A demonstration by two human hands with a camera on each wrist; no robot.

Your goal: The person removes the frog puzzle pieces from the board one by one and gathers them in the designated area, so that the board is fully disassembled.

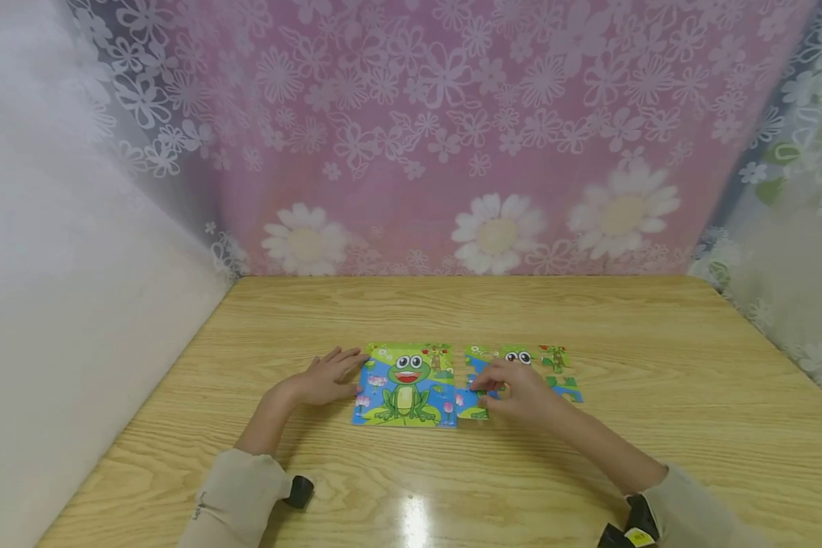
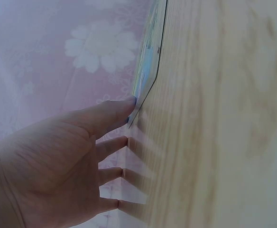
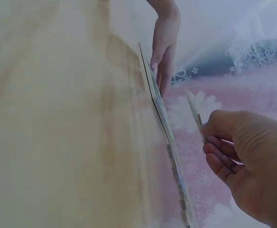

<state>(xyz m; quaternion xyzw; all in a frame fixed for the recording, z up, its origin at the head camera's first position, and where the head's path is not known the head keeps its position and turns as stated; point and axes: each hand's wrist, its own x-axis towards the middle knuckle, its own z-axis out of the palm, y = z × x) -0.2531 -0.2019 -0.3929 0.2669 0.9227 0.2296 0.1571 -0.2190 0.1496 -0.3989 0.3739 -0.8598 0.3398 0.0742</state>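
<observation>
A frog picture board [image 1: 406,388] lies flat on the table in the head view. My left hand [image 1: 327,378] is at its left side, fingers spread and fairly straight, with the thumb tip touching the board's edge in the left wrist view. To the right lies a partly assembled frog puzzle [image 1: 567,384], much of it hidden behind my right hand [image 1: 524,392]. Thumb and fingers of that hand pinch a puzzle piece [image 3: 193,107], held up off the table and seen almost edge-on in the right wrist view. In the head view it overlaps the board's lower right edge.
The wooden table [image 1: 534,479] extends around both pictures. A pink flowered curtain [image 1: 411,167] hangs behind its far edge, and pale cloth [image 1: 62,304] closes off the left side. Black straps [image 1: 300,492] sit at both wrists.
</observation>
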